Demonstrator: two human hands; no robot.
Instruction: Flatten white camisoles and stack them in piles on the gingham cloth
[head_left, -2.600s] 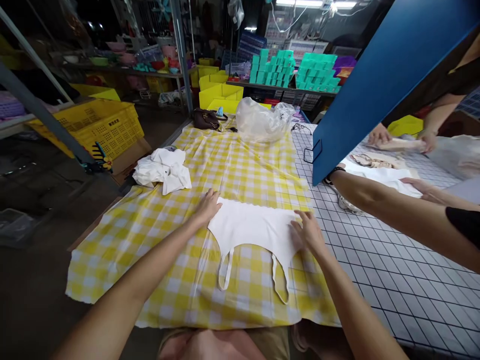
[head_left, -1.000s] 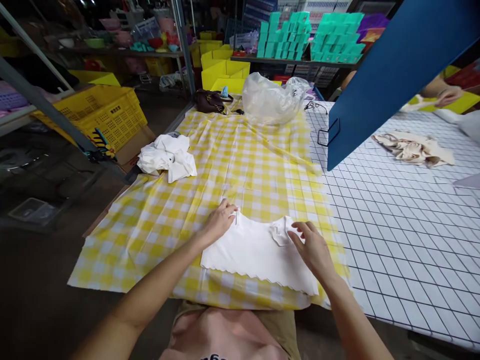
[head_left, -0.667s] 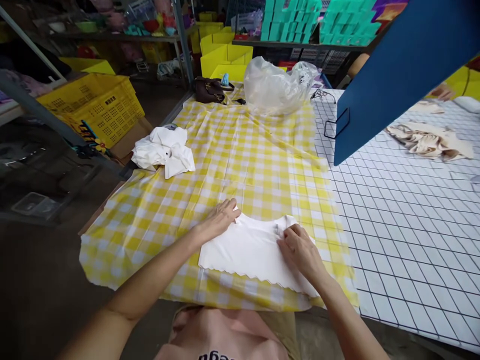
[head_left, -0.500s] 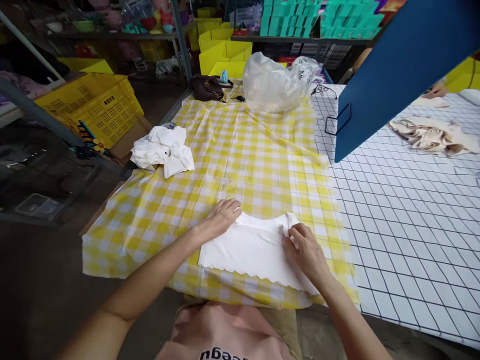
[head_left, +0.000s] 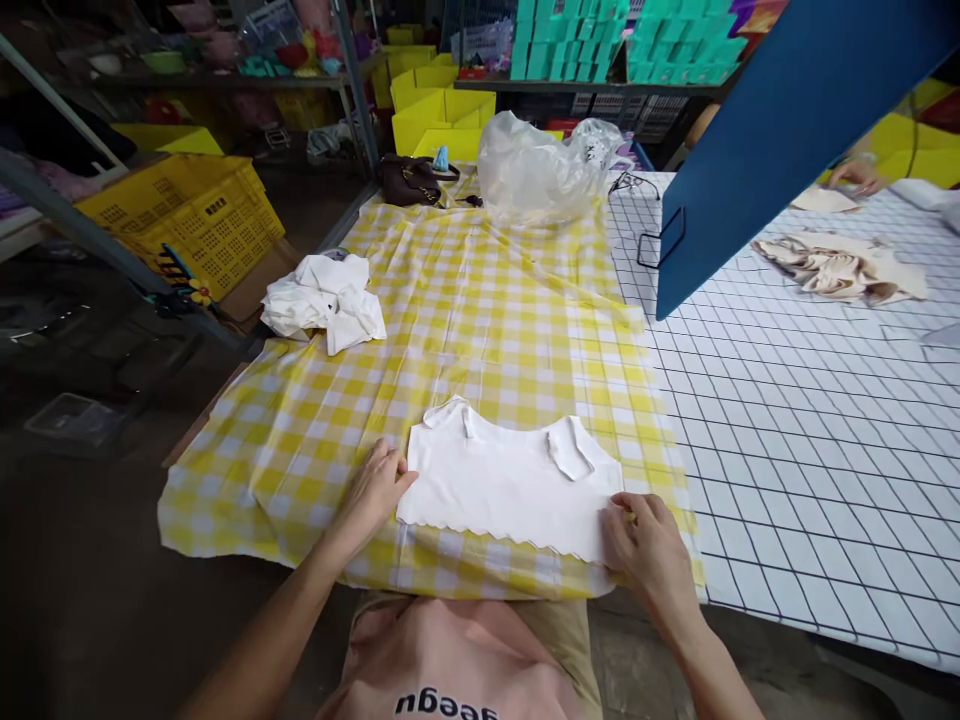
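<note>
A white sleeveless top (head_left: 502, 490) with a scalloped hem lies flat in front of me, its shoulder straps folded down over the body. At its left edge, the fingers of my left hand (head_left: 373, 492) are pinched on the fabric. My right hand (head_left: 651, 545) grips the lower right edge between thumb and curled fingers. Under the top spreads a yellow-and-white checked cloth (head_left: 480, 330). Farther left on that cloth is a crumpled pile of white garments (head_left: 326, 300).
A blue panel (head_left: 780, 150) slants over the white grid-patterned cloth (head_left: 787, 480) at right. Beige fabric (head_left: 844, 268) and another person's hand (head_left: 859, 177) are beyond it. At the back sit a clear plastic bag (head_left: 536, 170) and a dark handbag (head_left: 412, 182). A yellow crate (head_left: 202, 225) stands left.
Both hands have moved from the top's shoulder straps down to its side edges. The straps now lie folded and uncovered. The view has shifted slightly.
</note>
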